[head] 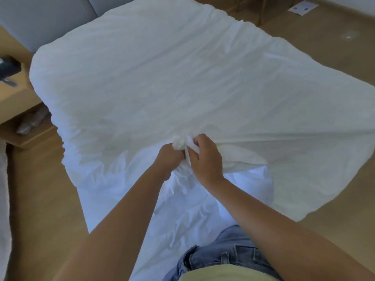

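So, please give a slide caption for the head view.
Left hand and right hand grip a bunched part of the white sheet.

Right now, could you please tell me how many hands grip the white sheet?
2: the left hand grips the white sheet at its bunched edge; the right hand pinches it alongside.

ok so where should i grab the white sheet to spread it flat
Probably the near hem, from your side: the white sheet spreads away from you and the left hand and right hand bunch its middle. Sliding the fingers apart along that hem should pull it flat.
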`<state>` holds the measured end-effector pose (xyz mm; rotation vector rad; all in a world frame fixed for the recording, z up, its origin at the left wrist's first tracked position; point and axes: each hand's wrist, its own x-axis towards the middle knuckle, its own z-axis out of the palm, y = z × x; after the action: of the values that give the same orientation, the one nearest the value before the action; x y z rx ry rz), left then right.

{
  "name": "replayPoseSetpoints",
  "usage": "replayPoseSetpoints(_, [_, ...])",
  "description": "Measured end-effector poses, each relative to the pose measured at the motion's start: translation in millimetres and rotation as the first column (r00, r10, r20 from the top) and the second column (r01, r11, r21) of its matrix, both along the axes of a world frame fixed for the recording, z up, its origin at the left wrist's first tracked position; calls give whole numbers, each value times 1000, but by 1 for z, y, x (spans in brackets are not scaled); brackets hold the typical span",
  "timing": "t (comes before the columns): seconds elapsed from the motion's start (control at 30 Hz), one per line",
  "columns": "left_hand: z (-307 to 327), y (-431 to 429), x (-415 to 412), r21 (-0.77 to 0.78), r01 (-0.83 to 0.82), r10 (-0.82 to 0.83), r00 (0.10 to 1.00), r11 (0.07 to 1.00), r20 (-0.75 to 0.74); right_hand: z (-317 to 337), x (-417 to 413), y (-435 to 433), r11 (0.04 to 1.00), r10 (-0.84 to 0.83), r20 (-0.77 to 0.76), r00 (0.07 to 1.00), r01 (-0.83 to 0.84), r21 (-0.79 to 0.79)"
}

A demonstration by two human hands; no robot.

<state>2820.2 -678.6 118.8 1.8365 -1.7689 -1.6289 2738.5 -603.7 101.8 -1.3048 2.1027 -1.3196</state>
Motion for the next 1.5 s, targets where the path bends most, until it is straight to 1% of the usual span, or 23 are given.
replayPoseSetpoints(0.07, [-3,7,11,-26,-57,56,997,998,-44,-12,10,4,995,71,22,997,-73,67])
replayPoseSetpoints(0.17, [-11,21,20,-56,-113,109,992,992,-59,-30,6,16,966,226,-85,971,-211,152])
replayPoseSetpoints(0.27, [-15,26,19,-60,-203,197,975,977,-103,-40,2,19,892,386,-98,917,-343,294])
replayPoseSetpoints(0.3, [-15,26,18,-46,-228,220,967,973,-132,-40,2,19,845,433,-5,901,-404,349])
replayPoseSetpoints(0.37, [-13,25,15,-61,-181,172,976,982,-133,-32,5,16,768,401,402,824,-541,344])
replayPoseSetpoints(0.43, [-10,24,14,-61,-87,82,993,994,-88,-24,10,13,795,245,738,629,-566,218])
replayPoseSetpoints(0.5, [-4,25,14,35,-55,58,991,998,-116,-23,11,11,824,190,827,529,-544,160])
replayPoseSetpoints(0.6, [7,32,23,230,-3,62,966,973,-251,-23,11,12,830,196,836,512,-541,136])
replayPoseSetpoints(0.67, [11,33,36,266,51,30,956,963,-291,-27,9,10,824,185,852,490,-550,137])
replayPoseSetpoints(0.73, [14,34,47,224,95,-24,953,970,-301,-28,8,8,810,162,866,473,-566,157])
replayPoseSetpoints(0.8, [11,35,53,54,105,-89,967,993,-238,-30,10,4,804,115,864,491,-557,209])
replayPoseSetpoints(0.83, [7,36,56,-75,111,-122,981,991,-151,-30,12,3,812,76,878,472,-540,220])
replayPoseSetpoints(0.9, [-4,36,65,-305,145,-150,989,941,9,-32,11,2,838,-44,936,350,-498,225])
replayPoseSetpoints(0.97, [-15,35,76,-355,147,-125,988,923,86,-33,5,5,848,-116,971,210,-487,207])
replayPoseSetpoints(1.03, [-24,34,84,-370,268,-137,929,889,343,-36,0,4,842,-106,983,149,-512,169])
replayPoseSetpoints(1.07, [-27,34,87,-376,382,-159,848,844,505,-36,0,3,839,-95,987,132,-523,150])
replayPoseSetpoints(1.1, [-28,35,88,-383,461,-170,787,800,593,-36,0,2,838,-84,988,132,-526,141])
replayPoseSetpoints(1.13, [-28,35,88,-397,485,-177,778,779,603,-35,2,1,840,-74,988,139,-526,137])
replayPoseSetpoints(1.27, [-21,34,84,-426,295,-182,941,855,287,-36,7,2,858,12,974,226,-503,106])
replayPoseSetpoints(1.3, [-19,36,81,-459,284,-170,947,842,274,-36,8,2,853,53,967,249,-515,86])
replayPoseSetpoints(1.4, [-16,40,72,-606,420,-174,890,675,422,-32,12,3,799,126,948,293,-597,78])
replayPoseSetpoints(1.43, [-16,40,70,-580,448,-218,879,681,424,-32,12,3,794,103,953,285,-601,94])
replayPoseSetpoints(1.5, [-17,36,71,-407,490,-357,862,771,360,-32,11,3,793,19,972,233,-595,128])
